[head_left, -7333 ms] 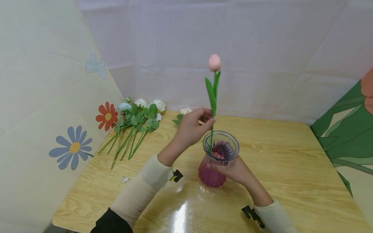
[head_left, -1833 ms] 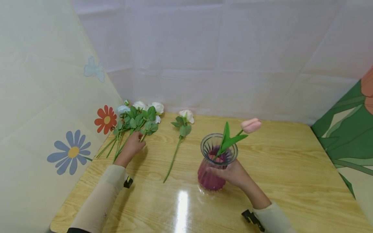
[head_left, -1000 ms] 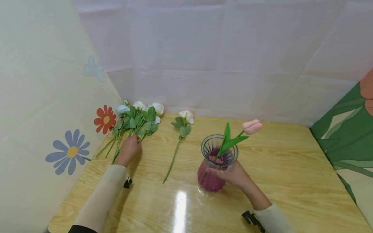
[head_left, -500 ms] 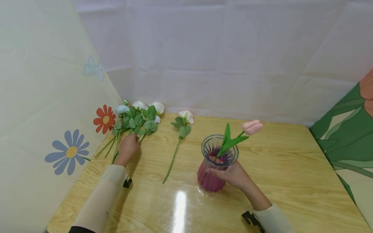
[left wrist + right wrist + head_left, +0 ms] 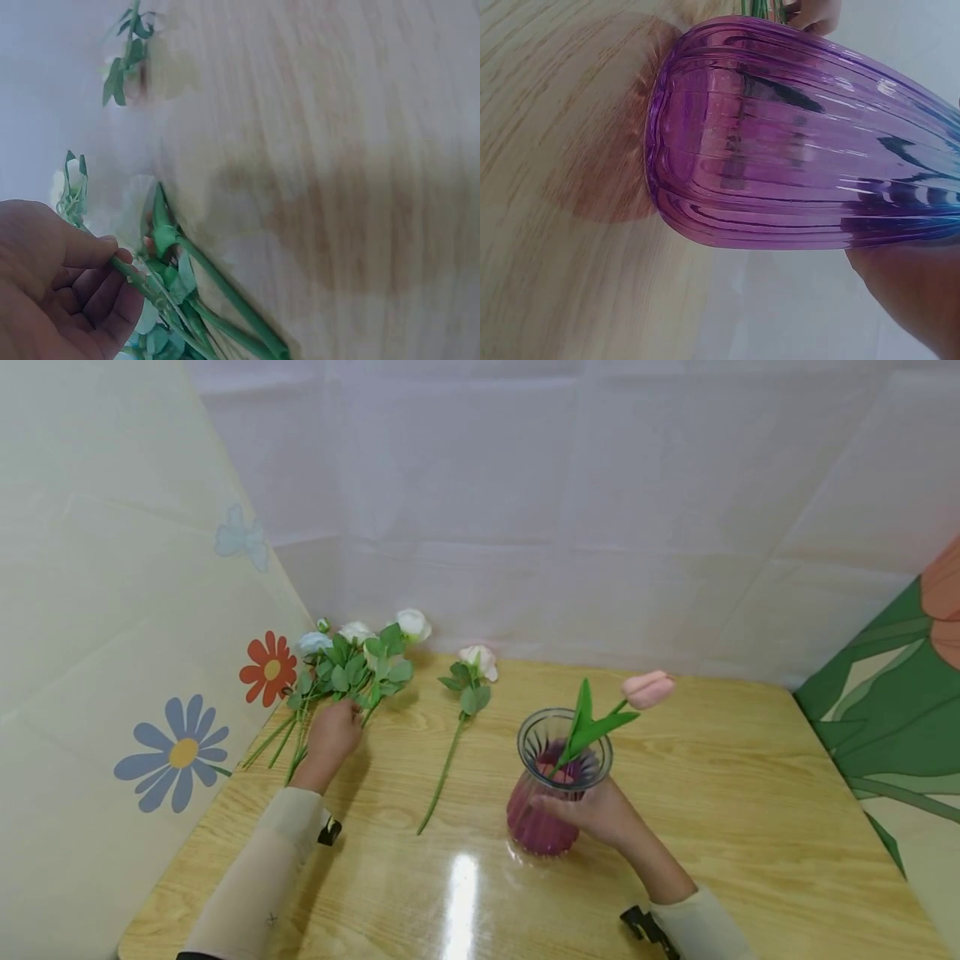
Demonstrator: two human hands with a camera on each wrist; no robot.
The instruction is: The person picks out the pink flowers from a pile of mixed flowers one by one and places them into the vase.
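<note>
My left hand (image 5: 332, 735) pinches the green stem of a white rose (image 5: 413, 624) between thumb and fingers, at the left of the table. That stem (image 5: 131, 274) shows close up in the left wrist view. Around it lie other white and pale blue roses (image 5: 315, 642) with leafy stems. My right hand (image 5: 603, 814) grips a ribbed glass vase (image 5: 540, 827), purple-pink below with a clear bluish rim, standing upright. One pink tulip (image 5: 648, 690) leans to the right in the vase. In the right wrist view, the vase body (image 5: 727, 135) hides most of my fingers.
A single pale pink rose (image 5: 477, 662) lies between the bunch and the vase, its stem toward me. The wooden table (image 5: 735, 810) meets a pale cloth backdrop (image 5: 562, 510) behind. A flower-printed panel (image 5: 90, 635) borders the left side, another the right.
The tulip, earlier held upright by my left hand, now leans in the vase. My left hand moved to the bunch, and one white rose head has just risen up and right. The right hand stays put.
</note>
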